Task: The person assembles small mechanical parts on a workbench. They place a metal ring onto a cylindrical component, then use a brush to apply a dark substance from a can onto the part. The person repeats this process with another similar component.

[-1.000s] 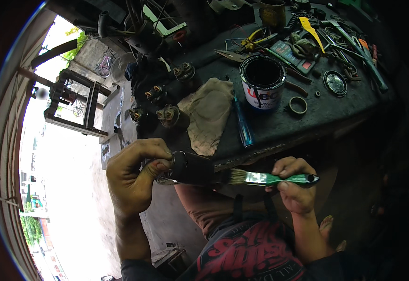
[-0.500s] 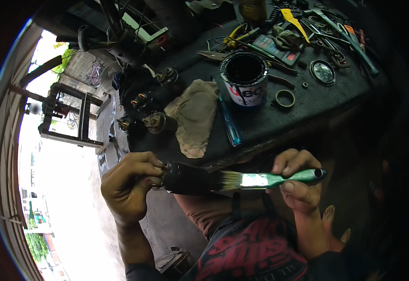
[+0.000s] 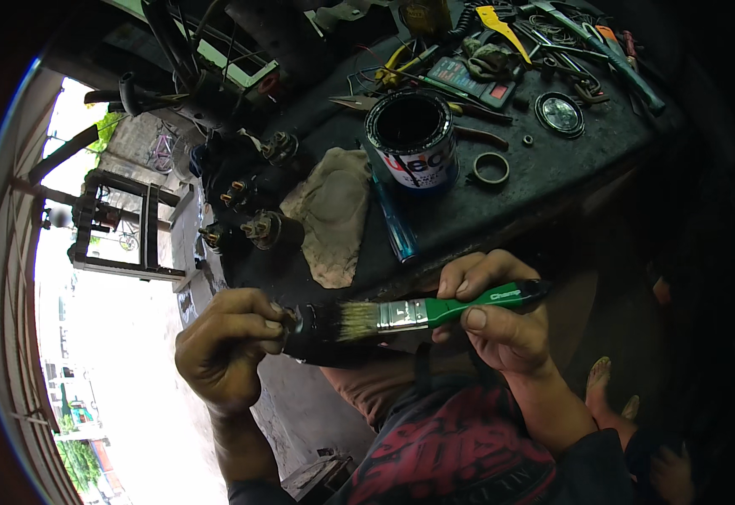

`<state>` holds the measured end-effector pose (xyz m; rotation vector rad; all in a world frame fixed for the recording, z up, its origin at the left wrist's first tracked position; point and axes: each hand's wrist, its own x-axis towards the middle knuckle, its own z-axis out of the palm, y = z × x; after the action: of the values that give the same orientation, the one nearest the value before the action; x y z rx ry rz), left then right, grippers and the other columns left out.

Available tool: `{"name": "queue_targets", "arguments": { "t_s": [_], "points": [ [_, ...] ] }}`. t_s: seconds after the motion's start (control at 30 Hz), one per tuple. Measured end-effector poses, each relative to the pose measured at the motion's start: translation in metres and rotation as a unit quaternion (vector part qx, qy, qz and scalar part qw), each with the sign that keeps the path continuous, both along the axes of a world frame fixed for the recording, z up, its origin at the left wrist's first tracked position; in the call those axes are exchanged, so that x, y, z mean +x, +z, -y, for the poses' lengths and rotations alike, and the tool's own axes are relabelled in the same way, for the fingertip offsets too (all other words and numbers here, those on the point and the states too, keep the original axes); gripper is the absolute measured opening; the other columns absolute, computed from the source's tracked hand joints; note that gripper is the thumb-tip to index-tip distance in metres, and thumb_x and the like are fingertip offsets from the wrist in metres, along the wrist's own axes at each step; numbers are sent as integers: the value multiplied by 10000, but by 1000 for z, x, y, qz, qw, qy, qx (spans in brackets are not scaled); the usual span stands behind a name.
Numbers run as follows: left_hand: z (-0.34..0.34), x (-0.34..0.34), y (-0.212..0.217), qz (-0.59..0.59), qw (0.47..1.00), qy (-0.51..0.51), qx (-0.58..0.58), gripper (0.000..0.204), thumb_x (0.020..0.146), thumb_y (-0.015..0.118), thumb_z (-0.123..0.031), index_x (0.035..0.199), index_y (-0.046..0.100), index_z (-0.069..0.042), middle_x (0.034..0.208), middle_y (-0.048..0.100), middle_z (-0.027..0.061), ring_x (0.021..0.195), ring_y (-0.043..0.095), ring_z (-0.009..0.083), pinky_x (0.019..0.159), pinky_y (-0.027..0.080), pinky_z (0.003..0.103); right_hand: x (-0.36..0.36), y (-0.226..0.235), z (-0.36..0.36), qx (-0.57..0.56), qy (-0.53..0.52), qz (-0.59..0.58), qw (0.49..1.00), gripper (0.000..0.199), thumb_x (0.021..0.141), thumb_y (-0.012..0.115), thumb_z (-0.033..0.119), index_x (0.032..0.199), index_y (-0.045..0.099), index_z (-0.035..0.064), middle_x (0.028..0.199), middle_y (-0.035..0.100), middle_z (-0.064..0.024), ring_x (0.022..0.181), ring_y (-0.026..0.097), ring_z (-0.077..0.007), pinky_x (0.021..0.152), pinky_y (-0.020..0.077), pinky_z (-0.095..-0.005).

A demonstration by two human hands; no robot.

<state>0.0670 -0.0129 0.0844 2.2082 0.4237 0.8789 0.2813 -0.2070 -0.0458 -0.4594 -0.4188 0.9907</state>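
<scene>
My left hand (image 3: 226, 345) is closed, its fingertips pinching one end of a dark, roughly cylindrical part (image 3: 321, 349) with a wet black sheen. Between the fingers and thumb of my right hand (image 3: 502, 324) is a paintbrush (image 3: 403, 315) with a green handle, a metal ferrule and pale bristles. Its bristles lie against the black part, their tips darkened. Both hands are in front of the bench's near edge. Beyond them on the bench stands an open paint can (image 3: 422, 172), black inside and streaked with black drips. The far side of the part is hidden.
A flat tan slab (image 3: 334, 223) and a blue-handled screwdriver (image 3: 397, 223) lie near the bench edge. Several cylindrical parts with terminals (image 3: 262, 231) stand left of them. Right of the can are a ring (image 3: 491, 169), a round lid (image 3: 560, 115) and piled tools. A foot (image 3: 599, 381) shows lower right.
My right hand has moved left and up with the paintbrush, its bristles now further along the black part. The brush handle has turned to show its green side. The whole view has shifted slightly.
</scene>
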Motion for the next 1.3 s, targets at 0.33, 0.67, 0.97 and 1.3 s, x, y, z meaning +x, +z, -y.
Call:
{"name": "queue_targets", "arguments": {
  "t_s": [0.33,0.67,0.97,1.3],
  "points": [
    [3,5,1,-4,998,-45,53,185,648,844,7,804,746,-3,827,731,125,799,734,242,720,591,336,6,-8,6,49,1,-99,994,208,917,672,-70,1121,632,-81,1100,663,-265,881,783,-338,794,700,-415],
    [3,14,-1,3,997,-56,51,212,579,827,7,776,748,-15,817,723,117,802,725,247,727,598,352,11,-7,15,58,-16,-136,989,172,954,663,-24,1121,642,-61,1077,665,-246,900,783,-307,759,699,-395],
    [-11,27,5,-5,993,-96,73,223,598,817,56,806,750,14,872,730,146,816,731,266,726,604,358,18,-36,52,-60,-39,-130,989,122,920,675,-31,1039,648,-28,1022,677,-213,797,770,-281,670,681,-378],
    [-56,53,-3,-92,975,-110,171,211,750,726,186,915,724,54,1009,727,158,994,733,278,859,591,355,24,-45,81,-31,-108,-115,987,178,923,695,17,1066,614,-53,1072,659,-239,782,783,-305,691,699,-379]
  ]
}}
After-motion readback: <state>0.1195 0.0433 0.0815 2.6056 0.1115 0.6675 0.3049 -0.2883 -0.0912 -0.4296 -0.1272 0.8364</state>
